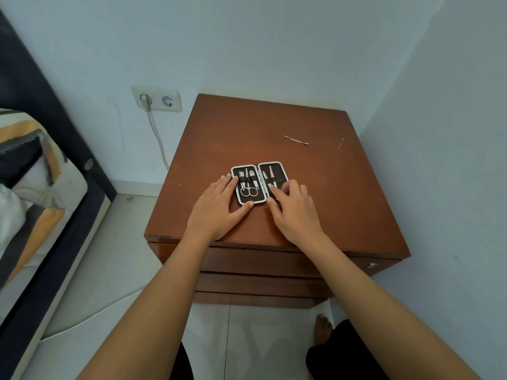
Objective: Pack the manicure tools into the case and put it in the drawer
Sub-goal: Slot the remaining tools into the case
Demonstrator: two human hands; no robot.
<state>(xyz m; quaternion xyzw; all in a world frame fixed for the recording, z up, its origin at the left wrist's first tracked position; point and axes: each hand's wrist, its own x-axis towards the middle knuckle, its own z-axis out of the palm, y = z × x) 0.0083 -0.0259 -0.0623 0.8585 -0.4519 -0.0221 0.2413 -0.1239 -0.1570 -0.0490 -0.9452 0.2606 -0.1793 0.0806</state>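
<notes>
A small dark manicure case (259, 182) with a white rim lies open flat on the brown nightstand top (247, 133). Its left half holds scissors (248, 191), clippers and a file under straps; its right half holds slim tools. My left hand (219, 207) rests flat against the case's left edge, thumb at its front corner. My right hand (292, 208) lies on the right half, fingertips pressing on the tools there. Two thin metal tools lie loose farther back: a cuticle pusher (296, 140) and a fine pick (340, 144).
The nightstand has closed drawers (260, 263) below its front edge, with a small round lock (371, 266) at the right. A wall socket with a plugged cable (156, 98) is at the left, a bed (33, 187) beyond it. A bare foot (322, 329) stands on the tiled floor.
</notes>
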